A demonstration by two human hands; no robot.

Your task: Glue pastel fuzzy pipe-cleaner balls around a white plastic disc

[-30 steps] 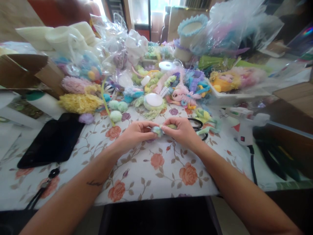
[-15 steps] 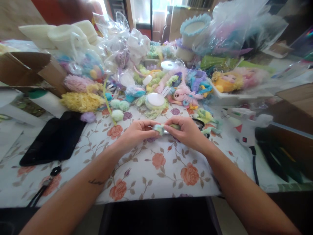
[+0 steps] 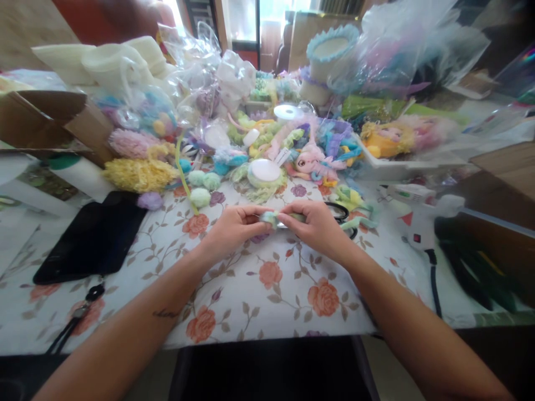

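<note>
Between my two hands is a small fuzzy piece of pale green and blue yarn (image 3: 270, 218). My left hand (image 3: 234, 227) pinches its left end between thumb and fingers. The thumb and fingertips of my right hand (image 3: 313, 224) close on the other end, covering part of it. Black-handled scissors (image 3: 343, 210) lie on the flowered cloth just beyond my right hand, their blades mostly hidden by it. Past my hands lies a white round disc (image 3: 264, 171) with pale green yarn around it.
Pale green pompoms (image 3: 200, 196) and a yellow yarn bundle (image 3: 142, 174) lie left, near a black phone (image 3: 90, 239). A pink doll (image 3: 313, 161) lies in the soft pile at the back. A white glue gun (image 3: 420, 214) with a cord stands right, beside a white tray (image 3: 413, 167).
My hands keep their pinch on the yarn piece, and my right fingers have shifted very slightly left. The rest of the table looks the same.
</note>
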